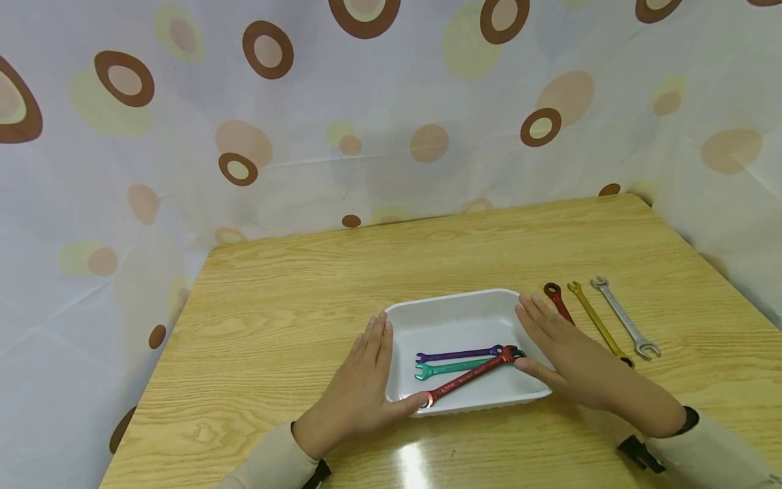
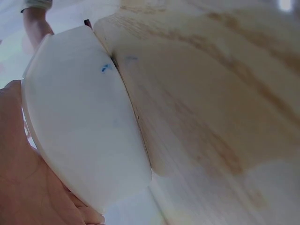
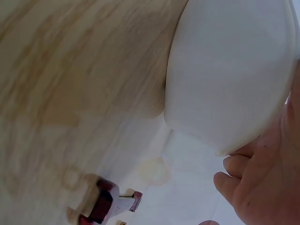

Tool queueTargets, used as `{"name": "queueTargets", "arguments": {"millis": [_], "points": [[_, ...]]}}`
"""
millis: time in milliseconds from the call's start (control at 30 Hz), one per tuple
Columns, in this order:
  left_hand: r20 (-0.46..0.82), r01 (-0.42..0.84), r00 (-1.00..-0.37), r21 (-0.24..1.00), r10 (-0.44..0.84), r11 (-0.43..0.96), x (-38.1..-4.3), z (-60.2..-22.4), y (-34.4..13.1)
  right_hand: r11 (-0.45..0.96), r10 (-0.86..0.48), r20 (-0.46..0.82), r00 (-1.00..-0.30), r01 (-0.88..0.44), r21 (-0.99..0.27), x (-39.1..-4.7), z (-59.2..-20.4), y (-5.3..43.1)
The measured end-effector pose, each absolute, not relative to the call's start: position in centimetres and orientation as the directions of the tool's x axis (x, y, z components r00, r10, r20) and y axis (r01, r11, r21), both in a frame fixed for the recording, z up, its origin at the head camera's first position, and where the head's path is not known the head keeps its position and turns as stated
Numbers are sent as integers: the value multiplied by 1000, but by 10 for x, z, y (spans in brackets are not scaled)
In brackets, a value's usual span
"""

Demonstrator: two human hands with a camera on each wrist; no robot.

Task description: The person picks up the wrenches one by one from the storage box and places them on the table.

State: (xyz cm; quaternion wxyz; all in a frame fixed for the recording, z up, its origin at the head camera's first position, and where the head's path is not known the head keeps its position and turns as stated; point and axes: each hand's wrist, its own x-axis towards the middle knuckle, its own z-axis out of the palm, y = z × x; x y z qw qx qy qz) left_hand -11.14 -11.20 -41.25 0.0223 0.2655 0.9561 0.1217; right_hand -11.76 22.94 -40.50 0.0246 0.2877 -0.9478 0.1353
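White rectangular plastic tray (image 1: 452, 316), purple, green, red metal wrenches (image 1: 467, 379) inside, on wood-grain counter (image 1: 275, 326). Left hand (image 1: 362, 392), right hand (image 1: 573, 363) against its ends, fingers straight, thumbs spread. Likely steadying; next needs even pressure.

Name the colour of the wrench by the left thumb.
Red; that wrench shows best in the head view.

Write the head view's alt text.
A person's left hand and right hand touch opposite ends of a white tray holding a purple wrench, a green wrench and a red wrench. To its right on the table lie another red wrench, a gold wrench and a silver wrench.
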Motion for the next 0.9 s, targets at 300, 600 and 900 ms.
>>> {"name": "queueTargets", "arguments": {"millis": [300, 600, 900], "points": [[35, 499, -861, 249, 507, 830, -109, -411, -112, 808, -525, 131, -841, -541, -235, -117, -406, 228], [42, 536, -837, 253, 545, 805, -114, -408, -111, 813, -517, 119, -848, -530, -242, -115, -404, 227], [98, 587, -778, 468, 621, 661, -135, -391, -91, 821, -493, 86, -866, -495, -285, -115, -403, 227]]}}
